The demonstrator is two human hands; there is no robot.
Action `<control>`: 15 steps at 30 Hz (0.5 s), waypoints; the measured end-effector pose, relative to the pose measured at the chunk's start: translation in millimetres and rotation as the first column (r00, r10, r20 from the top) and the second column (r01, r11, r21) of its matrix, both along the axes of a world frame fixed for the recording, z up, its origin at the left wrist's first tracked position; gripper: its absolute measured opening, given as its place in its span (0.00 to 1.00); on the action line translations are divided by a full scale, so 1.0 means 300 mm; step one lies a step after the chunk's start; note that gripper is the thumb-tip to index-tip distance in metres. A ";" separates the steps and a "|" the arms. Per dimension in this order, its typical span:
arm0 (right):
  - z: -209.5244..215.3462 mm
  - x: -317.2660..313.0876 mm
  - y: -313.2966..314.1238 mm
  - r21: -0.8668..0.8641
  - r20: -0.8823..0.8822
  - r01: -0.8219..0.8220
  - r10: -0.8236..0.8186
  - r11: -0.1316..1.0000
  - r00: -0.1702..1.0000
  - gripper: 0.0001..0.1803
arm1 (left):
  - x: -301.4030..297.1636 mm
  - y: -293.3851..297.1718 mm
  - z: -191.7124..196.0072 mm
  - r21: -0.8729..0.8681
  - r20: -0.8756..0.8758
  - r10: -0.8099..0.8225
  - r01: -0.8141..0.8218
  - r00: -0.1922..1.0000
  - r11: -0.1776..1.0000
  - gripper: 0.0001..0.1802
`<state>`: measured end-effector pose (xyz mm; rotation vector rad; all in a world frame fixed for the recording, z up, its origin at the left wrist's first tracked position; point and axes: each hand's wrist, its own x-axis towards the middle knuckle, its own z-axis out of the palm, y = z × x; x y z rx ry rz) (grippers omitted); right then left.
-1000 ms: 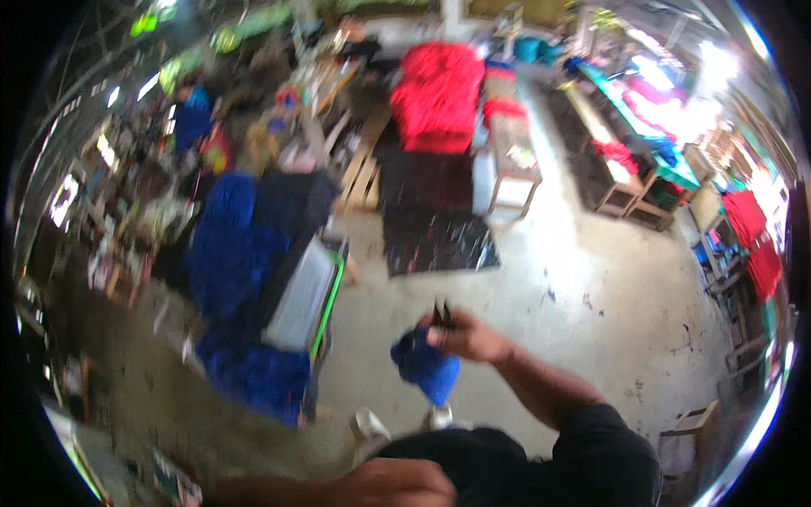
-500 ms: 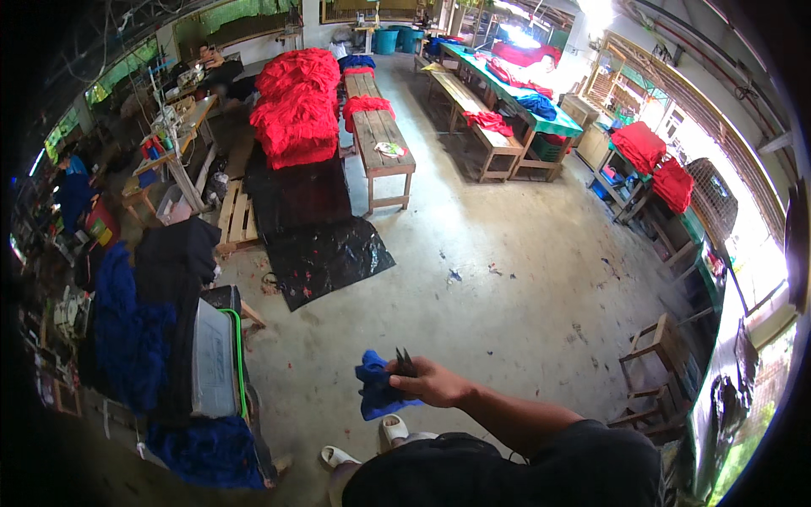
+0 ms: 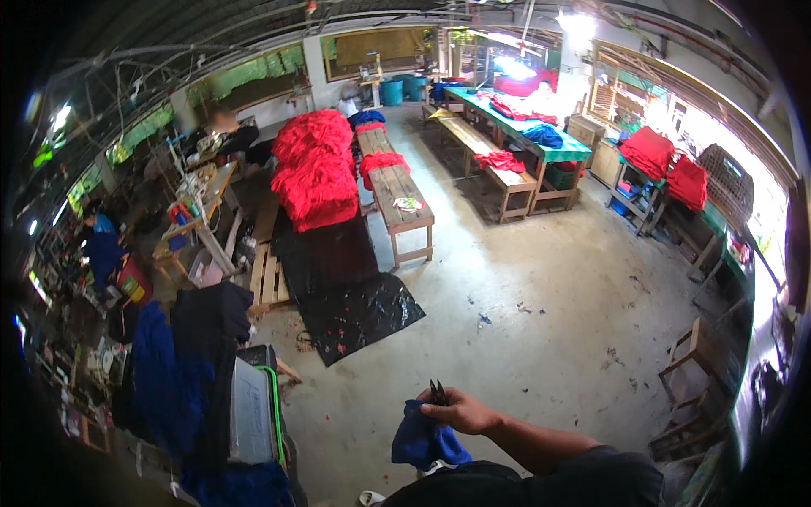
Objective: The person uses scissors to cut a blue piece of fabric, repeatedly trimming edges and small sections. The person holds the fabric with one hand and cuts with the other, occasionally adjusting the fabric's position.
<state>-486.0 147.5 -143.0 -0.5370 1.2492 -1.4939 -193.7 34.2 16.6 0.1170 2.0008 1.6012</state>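
My right hand [image 3: 463, 412] is closed, with small dark thread snips [image 3: 437, 394] in its grip and their two points upward. From the same hand hangs a piece of blue cloth [image 3: 422, 439], its lower end draped loosely in front of my body. My left hand does not show. To my left is a grey bin with a bright green rim [image 3: 276, 414], with dark and blue fabric [image 3: 169, 380] piled beside it.
Ahead lies a black plastic sheet [image 3: 372, 317] with a tall heap of red cloth [image 3: 314, 169]. Beyond are a wooden bench [image 3: 404, 198] and a green-topped table [image 3: 566, 150]. Stools [image 3: 688, 359] stand at the right. People sit at the left among sewing tables [image 3: 203, 207].
The view has tilted up and turned left, so the room sits lower and further right. My right hand still grips the snips and the blue cloth, which now hangs down more.
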 end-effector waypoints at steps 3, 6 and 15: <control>0.078 0.005 -0.041 -0.049 -0.020 0.087 -0.088 0.995 0.996 0.15 | 0.033 -0.001 -0.172 -0.636 0.032 0.161 -0.105 0.986 0.765 0.17; 0.120 0.001 -0.053 -0.136 -0.048 0.081 -0.088 0.987 0.995 0.16 | -0.068 -0.112 -0.216 -0.721 -0.168 0.307 -0.329 0.937 0.610 0.18; 0.446 -0.040 0.055 -0.299 -0.574 -0.251 0.037 0.921 0.818 0.12 | -0.446 -0.175 -0.224 -0.059 -0.762 0.327 -0.562 0.559 0.825 0.10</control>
